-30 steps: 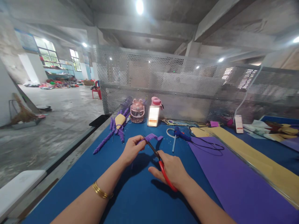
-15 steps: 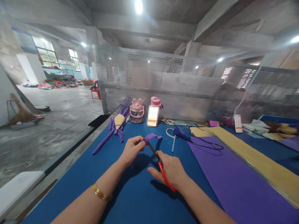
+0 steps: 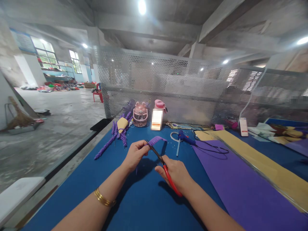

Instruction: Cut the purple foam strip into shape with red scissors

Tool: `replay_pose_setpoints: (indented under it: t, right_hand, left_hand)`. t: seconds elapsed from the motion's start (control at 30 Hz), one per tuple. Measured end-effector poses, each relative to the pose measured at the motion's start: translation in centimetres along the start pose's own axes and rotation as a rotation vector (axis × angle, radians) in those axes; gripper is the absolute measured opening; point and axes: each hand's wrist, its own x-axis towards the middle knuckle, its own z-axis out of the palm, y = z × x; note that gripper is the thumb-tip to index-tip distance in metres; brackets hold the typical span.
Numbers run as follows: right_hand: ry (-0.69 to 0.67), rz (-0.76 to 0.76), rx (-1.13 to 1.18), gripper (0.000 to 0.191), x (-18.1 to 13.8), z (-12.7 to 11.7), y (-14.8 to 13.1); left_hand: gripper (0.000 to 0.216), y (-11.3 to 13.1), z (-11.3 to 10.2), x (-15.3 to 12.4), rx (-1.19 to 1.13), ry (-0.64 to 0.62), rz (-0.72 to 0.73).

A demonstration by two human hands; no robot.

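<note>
Purple strip, pinched, juts beyond left fingers; scissors in right fingers.

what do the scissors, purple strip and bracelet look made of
Scissors: dark, probably metal blades; the smooth, evenly red handles look like plastic or a plastic coating.
Purple strip: thin and matt, bending in a curve, so perhaps foam or paper; the picture leaves that open.
Bracelet: likely polished metal, from its gold colour and bright highlights; whether real gold, I can't tell.
</note>
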Motion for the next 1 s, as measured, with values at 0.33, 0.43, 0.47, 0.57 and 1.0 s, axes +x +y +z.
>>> replay_pose_setpoints:
  t: [0.33,0.43,0.47,0.57,1.0]
  right_hand:
    - [-0.027,0.023,0.013,0.035,0.07,-0.05,0.09]
    - [-0.034,0.028,0.026,0.033,0.11,0.01,0.12]
    - [-0.033,0.026,0.032,0.033,0.12,0.01,0.13]
    - [-0.028,0.018,0.043,0.033,0.12,0.03,0.17]
    - [-0.011,0.007,0.022,0.033,0.06,0.24,0.3]
  left_hand:
    - [0.027,0.11,-0.08,0.05,0.001,-0.019,0.018]
    - [0.027,0.15,-0.06,0.04,0.001,-0.019,0.0]
    - [0.027,0.13,-0.06,0.05,-0.001,-0.022,-0.002]
    - [0.027,0.02,-0.05,0.09,-0.012,-0.03,0.006]
    - [0.025,0.03,-0.16,0.09,-0.028,-0.049,-0.007]
